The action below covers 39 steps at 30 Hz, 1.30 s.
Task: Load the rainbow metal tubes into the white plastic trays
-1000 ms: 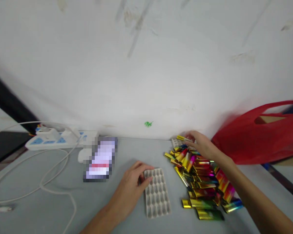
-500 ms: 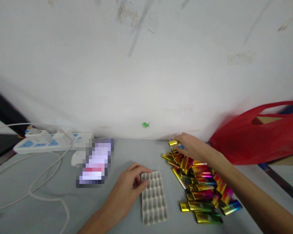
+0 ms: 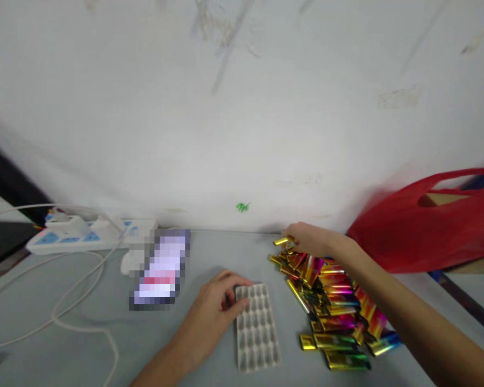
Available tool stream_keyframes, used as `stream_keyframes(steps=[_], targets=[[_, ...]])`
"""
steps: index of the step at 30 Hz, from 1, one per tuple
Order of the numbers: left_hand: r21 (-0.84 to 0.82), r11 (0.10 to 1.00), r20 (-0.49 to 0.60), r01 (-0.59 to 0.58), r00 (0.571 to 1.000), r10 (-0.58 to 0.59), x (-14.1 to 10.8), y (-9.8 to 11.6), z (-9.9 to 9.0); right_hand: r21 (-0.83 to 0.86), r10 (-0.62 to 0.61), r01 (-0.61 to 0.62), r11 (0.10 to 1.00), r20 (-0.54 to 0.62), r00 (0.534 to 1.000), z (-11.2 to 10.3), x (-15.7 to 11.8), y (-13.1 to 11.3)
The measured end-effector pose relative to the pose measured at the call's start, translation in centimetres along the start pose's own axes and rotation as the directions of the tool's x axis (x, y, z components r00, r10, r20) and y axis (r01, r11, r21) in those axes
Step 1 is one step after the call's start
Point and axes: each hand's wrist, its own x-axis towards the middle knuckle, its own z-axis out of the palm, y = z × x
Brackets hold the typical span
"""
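Beside the half-curled left hand (image 3: 214, 302) lies the grey tray (image 3: 259, 332), pinched near one corner.

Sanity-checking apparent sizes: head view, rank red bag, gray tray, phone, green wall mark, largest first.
1. Red bag
2. Gray tray and phone: too alike to rank
3. Green wall mark

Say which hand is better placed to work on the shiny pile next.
Probably the right: it reaches over the far end of the shiny pile, with a gold piece in its grip. The left holds the pale tray, apart from the pile.
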Motion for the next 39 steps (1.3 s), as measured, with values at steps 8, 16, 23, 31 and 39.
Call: stream_keyframes(steps=[8,16,23,31,39], targets=[[-0.015,1.0,0.005,0.013,1.0,-0.013,0.1,0.1,0.1,-0.024,0.03,-0.029,0.999,0.048,0.998,-0.3,0.9,-0.8],[-0.012,1.0,0.018,0.013,1.0,-0.013,0.0,0.2,-0.1,-0.07,0.049,-0.047,0.996,0.026,0.998,-0.6,0.8,-0.4],[-0.011,1.0,0.027,-0.003,1.0,0.003,0.0,0.0,0.0,-0.06,0.09,-0.092,0.994,-0.033,0.995,-0.4,0.7,0.9],[-0.005,1.0,0.037,0.006,0.999,-0.006,0.1,-0.3,-0.1,-0.019,0.074,-0.075,0.997,-0.083,0.994,0.5,0.7,1.7],[-0.013,0.999,-0.036,-0.031,0.999,0.03,0.0,0.3,-0.3,0.111,0.061,-0.018,0.994,-0.397,0.916,-0.6,-1.3,0.6]])
